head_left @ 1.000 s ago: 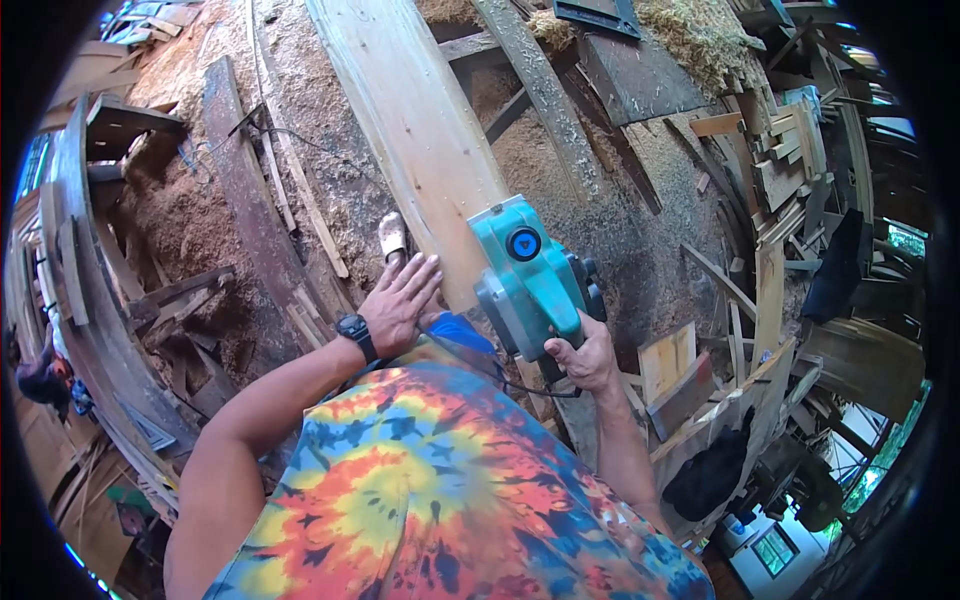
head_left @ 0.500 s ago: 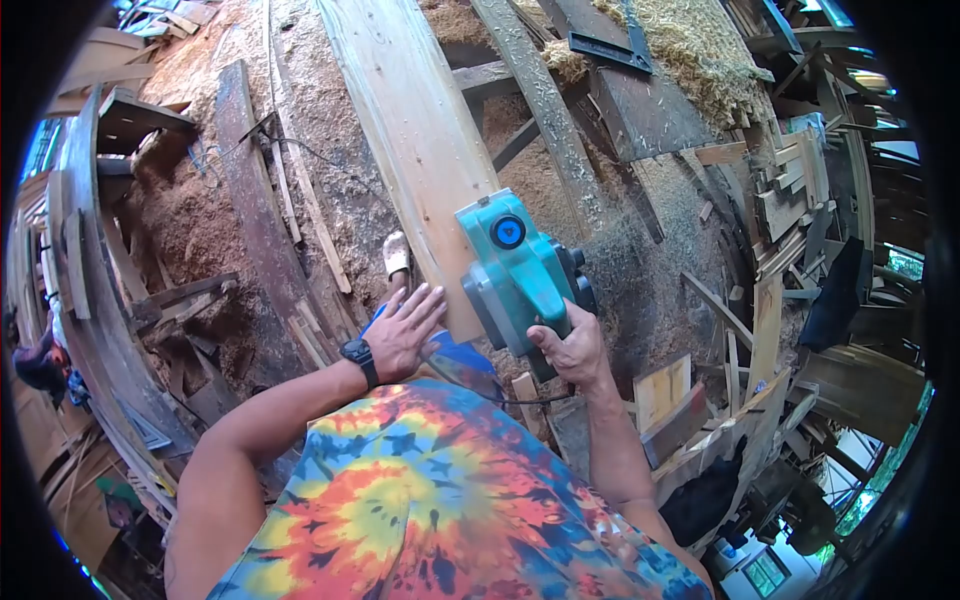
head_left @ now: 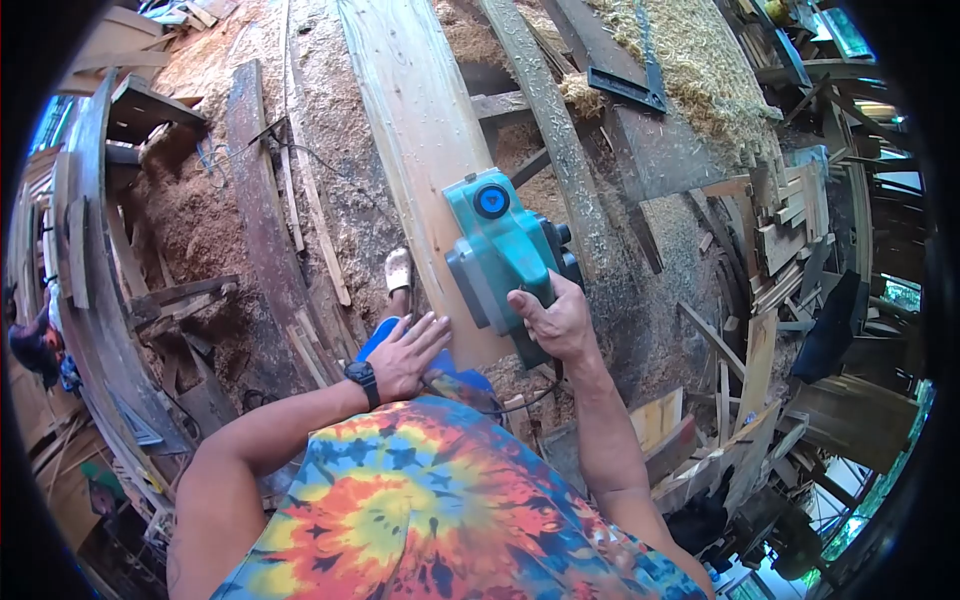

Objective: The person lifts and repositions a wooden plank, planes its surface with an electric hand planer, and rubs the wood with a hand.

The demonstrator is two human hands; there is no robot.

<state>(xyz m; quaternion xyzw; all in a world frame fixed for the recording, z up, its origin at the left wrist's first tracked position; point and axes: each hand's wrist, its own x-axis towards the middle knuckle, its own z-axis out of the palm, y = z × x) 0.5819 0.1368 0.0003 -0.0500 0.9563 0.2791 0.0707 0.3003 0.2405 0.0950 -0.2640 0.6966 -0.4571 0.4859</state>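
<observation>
A long pale wooden board (head_left: 425, 120) runs from my body away to the top of the head view. On its near part rests a teal electric planer (head_left: 500, 235) with a blue round knob at its front. My right hand (head_left: 555, 315) is wrapped round the planer's rear handle. A cord trails from the planer's back end toward my body. Beside the near left edge of the board, my left hand (head_left: 412, 355) lies flat with fingers stretched toward the wood. A dark watch (head_left: 362, 376) is on my left wrist. The planer's underside is hidden.
Sawdust and shavings cover the ground. A narrow plank (head_left: 550, 130) lies right of the board, and a dark plank (head_left: 262, 180) lies left. A black angled bracket (head_left: 630, 88) sits at the upper right. Scrap wood (head_left: 790, 235) is piled far right. Another person (head_left: 38, 340) is at far left.
The planer, with my right hand on it, has moved left across the board and slightly away from me. My left hand stays near the board's edge. The view has shifted a little.
</observation>
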